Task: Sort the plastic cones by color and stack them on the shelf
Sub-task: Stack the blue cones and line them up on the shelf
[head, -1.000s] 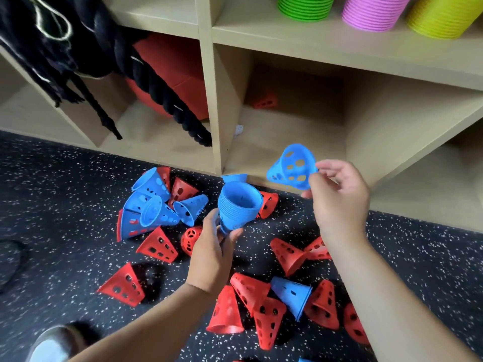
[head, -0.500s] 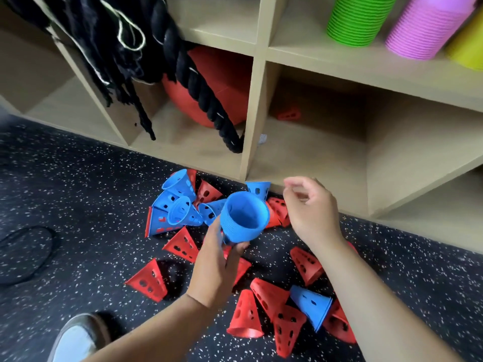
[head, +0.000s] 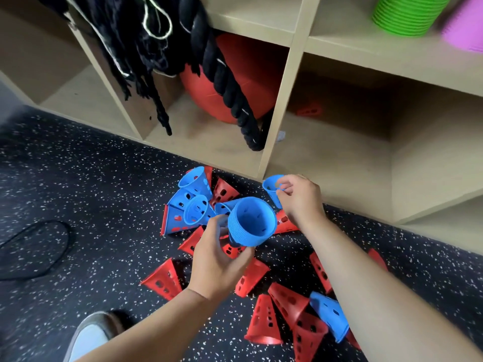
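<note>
At centre, your left hand [head: 217, 262] grips stacked blue plastic cones [head: 251, 223]; at one o'clock, your right hand [head: 300, 199] pinches a single blue plastic cone [head: 270, 185].

The left hand [head: 219, 259] and right hand [head: 300, 199] are bare past the wrists; the shoe [head: 88, 333] looks grey-and-white.
</note>
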